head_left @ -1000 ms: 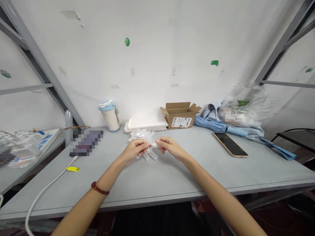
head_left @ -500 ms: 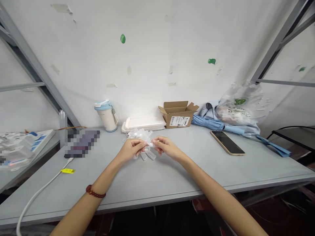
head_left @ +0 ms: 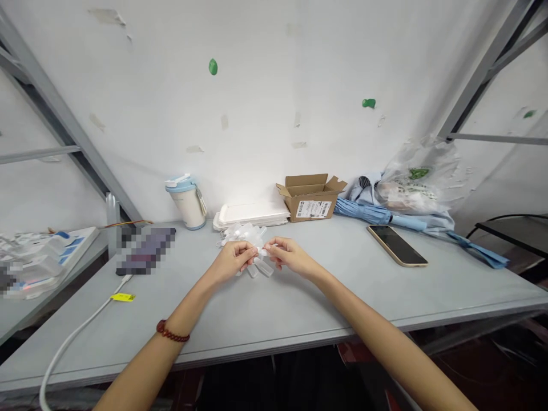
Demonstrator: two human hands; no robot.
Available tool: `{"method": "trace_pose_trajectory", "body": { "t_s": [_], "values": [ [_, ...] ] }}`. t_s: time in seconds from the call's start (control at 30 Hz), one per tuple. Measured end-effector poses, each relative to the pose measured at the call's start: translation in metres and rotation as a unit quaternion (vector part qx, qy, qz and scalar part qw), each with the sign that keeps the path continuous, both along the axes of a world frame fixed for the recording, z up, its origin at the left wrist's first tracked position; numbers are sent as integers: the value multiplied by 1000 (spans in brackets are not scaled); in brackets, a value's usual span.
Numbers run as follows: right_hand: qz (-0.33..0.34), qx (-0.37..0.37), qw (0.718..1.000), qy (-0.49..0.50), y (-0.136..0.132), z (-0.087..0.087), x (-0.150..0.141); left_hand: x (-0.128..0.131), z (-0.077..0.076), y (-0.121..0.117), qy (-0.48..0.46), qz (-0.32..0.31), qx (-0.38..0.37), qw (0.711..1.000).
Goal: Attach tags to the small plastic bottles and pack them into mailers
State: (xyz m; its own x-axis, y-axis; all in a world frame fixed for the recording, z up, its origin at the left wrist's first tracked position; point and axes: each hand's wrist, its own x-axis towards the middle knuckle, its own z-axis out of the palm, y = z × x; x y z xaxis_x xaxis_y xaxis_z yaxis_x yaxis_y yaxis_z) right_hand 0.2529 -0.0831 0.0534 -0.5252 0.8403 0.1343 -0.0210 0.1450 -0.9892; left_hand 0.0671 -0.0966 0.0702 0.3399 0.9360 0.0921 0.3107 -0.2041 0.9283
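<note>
the left arm, with a dark red beaded bracelet, and the right arm slant inward and forward over the surface. the left hand and right hand nearly meet, both curled, pinching a small whitish piece between them, at a heap of translucent pieces.

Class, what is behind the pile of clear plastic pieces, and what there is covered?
Behind the pile of clear plastic pieces, a stack of flat white pieces shows, with the wall beyond. The pile hides part of the stack's lower front edge from view.
</note>
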Motion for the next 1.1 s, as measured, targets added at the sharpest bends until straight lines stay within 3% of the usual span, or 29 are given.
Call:
{"method": "trace_pose_trajectory", "body": {
  "t_s": [0.3,0.47,0.6,0.77,0.93,1.0,1.1],
  "values": [
    [-16,-36,999,28,0,0,-2,4,4,-5,55,45,54,996],
    [-33,12,999,-31,0,1,-1,-7,8,-2,58,21,21,998],
    [-78,78,987,-113,3,-3,1,-18,10,3,47,53,42,997],
    [-167,186,947,-200,13,-13,6,-32,8,9,91,116,106,983],
    [-214,268,900,-270,26,-19,11,-39,1,14,203,180,185,945],
    [-226,299,874,-311,33,-16,12,-38,0,14,206,193,189,941],
    [-231,337,830,-379,48,-6,10,-37,4,12,167,185,148,957]
  ]
}}
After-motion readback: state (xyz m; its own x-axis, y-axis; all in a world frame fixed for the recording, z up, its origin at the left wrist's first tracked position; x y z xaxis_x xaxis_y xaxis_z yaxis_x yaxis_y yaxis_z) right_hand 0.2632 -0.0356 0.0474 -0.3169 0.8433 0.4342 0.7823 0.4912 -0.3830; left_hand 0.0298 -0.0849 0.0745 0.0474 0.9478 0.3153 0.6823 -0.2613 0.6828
